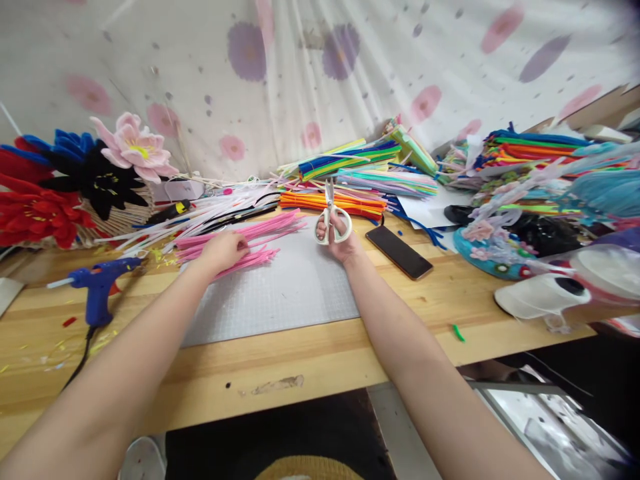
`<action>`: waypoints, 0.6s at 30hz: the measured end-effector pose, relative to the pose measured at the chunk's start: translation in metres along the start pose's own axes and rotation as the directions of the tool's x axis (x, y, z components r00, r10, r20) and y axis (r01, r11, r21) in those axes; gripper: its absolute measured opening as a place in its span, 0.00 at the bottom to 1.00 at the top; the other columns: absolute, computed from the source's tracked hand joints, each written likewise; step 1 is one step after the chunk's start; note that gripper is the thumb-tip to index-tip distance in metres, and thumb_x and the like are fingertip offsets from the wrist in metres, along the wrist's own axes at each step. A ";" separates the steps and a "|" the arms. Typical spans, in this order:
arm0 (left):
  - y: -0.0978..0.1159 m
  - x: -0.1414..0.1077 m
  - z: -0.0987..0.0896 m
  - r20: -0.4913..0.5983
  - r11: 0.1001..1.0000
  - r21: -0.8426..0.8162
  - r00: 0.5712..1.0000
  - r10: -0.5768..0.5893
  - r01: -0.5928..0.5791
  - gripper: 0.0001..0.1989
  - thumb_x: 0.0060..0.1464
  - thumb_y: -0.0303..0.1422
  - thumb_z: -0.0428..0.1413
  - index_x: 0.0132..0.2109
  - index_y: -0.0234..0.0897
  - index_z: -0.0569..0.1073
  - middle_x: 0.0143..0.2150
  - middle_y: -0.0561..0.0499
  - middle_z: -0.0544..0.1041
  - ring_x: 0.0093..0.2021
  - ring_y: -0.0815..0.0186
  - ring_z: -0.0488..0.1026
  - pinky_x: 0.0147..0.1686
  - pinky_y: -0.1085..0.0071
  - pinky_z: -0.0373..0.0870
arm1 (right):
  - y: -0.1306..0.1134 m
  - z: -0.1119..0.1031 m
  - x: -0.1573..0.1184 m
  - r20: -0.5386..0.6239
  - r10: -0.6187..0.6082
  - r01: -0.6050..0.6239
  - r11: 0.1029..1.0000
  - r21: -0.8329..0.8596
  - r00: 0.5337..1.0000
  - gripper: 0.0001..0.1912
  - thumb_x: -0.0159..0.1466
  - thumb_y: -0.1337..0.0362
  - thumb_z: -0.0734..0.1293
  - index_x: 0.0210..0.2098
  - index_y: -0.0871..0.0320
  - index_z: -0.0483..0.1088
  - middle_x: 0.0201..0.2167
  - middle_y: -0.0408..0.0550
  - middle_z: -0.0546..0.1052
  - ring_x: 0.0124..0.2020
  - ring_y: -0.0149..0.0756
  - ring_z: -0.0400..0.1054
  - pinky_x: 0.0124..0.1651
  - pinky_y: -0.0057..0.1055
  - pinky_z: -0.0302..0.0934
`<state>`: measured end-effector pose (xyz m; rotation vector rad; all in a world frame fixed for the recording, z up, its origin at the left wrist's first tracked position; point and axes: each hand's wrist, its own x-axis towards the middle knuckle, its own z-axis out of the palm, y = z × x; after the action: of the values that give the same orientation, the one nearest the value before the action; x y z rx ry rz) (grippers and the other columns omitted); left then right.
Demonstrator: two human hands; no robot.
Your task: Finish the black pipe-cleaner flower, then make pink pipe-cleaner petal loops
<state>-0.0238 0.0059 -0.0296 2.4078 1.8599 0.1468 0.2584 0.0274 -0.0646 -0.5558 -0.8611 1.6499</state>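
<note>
My left hand (226, 252) is closed at the pink pipe cleaners (265, 230), which lie in a loose bundle over the left part of a grey cutting mat (280, 293). Its fingers are pressed together on some of the pink stems. White-handled scissors (343, 227) are held upright in my right hand (340, 245), above the mat's back right corner, with the blades pointing away toward the back. Behind the scissors lies a bundle of orange pipe cleaners (300, 201). A black phone (399, 253) rests on the wooden table just right of my right hand.
A blue glue gun (100, 287) and fuzzy flowers (37, 213) occupy the left side. Multicoloured pipe cleaner bundles (350, 160) line the back. At the right are a white container (543, 295) and more craft materials. The table's front edge (280, 407) runs below my forearms.
</note>
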 end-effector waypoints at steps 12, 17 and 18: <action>0.001 -0.026 -0.048 -0.353 0.988 0.087 0.932 -0.088 0.126 0.14 0.57 0.35 0.44 0.46 0.38 0.69 0.42 0.44 0.76 0.43 0.58 0.72 0.39 0.67 0.64 | -0.046 -0.003 -0.022 -0.167 -0.169 -0.202 -0.218 -0.955 0.971 0.16 0.54 0.52 0.67 0.30 0.60 0.69 0.33 0.54 0.74 0.38 0.43 0.67 0.40 0.34 0.57; -0.001 -0.047 -0.059 -0.477 0.995 0.024 0.876 -0.071 0.093 0.14 0.57 0.37 0.45 0.45 0.37 0.70 0.40 0.47 0.76 0.40 0.60 0.73 0.37 0.67 0.63 | -0.032 -0.009 -0.020 -0.281 -0.155 -0.319 -0.367 -0.874 0.947 0.18 0.51 0.54 0.69 0.34 0.64 0.70 0.37 0.62 0.72 0.44 0.52 0.65 0.46 0.41 0.56; 0.000 -0.050 -0.056 -0.470 0.997 0.033 0.881 -0.053 0.077 0.14 0.57 0.37 0.45 0.44 0.37 0.70 0.39 0.47 0.76 0.39 0.60 0.73 0.36 0.68 0.62 | -0.030 -0.011 -0.019 -0.292 -0.177 -0.337 -0.340 -0.878 0.940 0.20 0.50 0.55 0.70 0.36 0.64 0.70 0.38 0.63 0.72 0.44 0.52 0.65 0.47 0.43 0.56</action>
<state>-0.0437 -0.0421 0.0253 2.5016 2.1467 0.7510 0.2902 0.0143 -0.0497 -2.1186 -1.9451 0.2695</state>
